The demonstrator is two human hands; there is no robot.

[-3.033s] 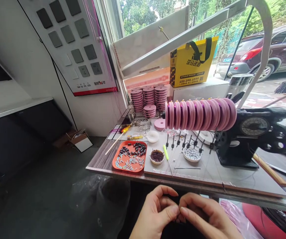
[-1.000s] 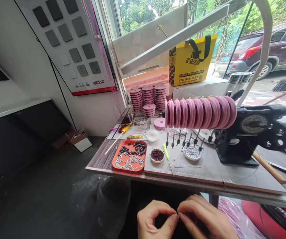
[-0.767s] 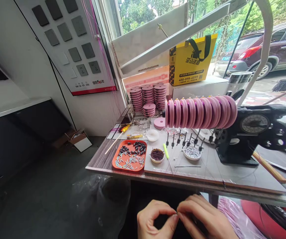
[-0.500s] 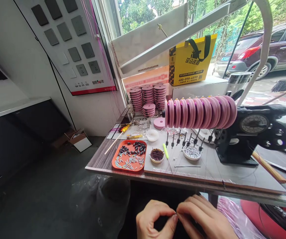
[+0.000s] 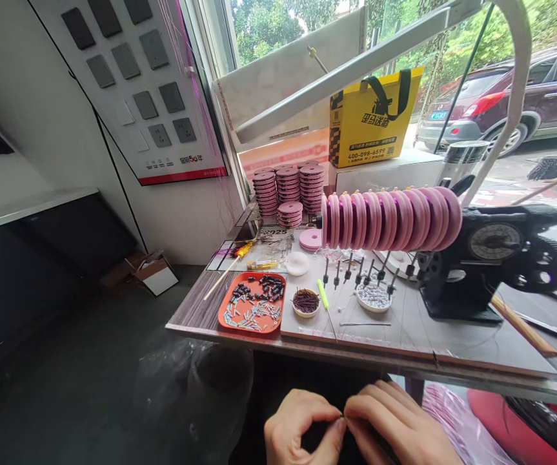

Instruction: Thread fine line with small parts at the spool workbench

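Note:
My left hand (image 5: pixel 303 427) and my right hand (image 5: pixel 397 423) meet fingertip to fingertip below the table's front edge. Each is closed in a pinch, and what lies between the fingertips is too small to make out. Above them on the pale board (image 5: pixel 355 336) are a green-handled needle tool (image 5: pixel 323 294), a small dish of dark brown pieces (image 5: pixel 306 301) and a dish of pale beads (image 5: pixel 374 297). Thin black pieces (image 5: pixel 358 274) hang on threads below a row of pink spools (image 5: pixel 389 219). An orange tray (image 5: pixel 252 327) holds black, light blue and silvery small parts.
A black geared winding machine (image 5: pixel 462 284) stands at the right, beside a wooden stick (image 5: pixel 525 326) and scissors (image 5: pixel 554 329). Stacked pink spools (image 5: pixel 288 187) and a yellow bag (image 5: pixel 375 119) are at the back. Plastic-wrapped pink items (image 5: pixel 457 420) lie lower right.

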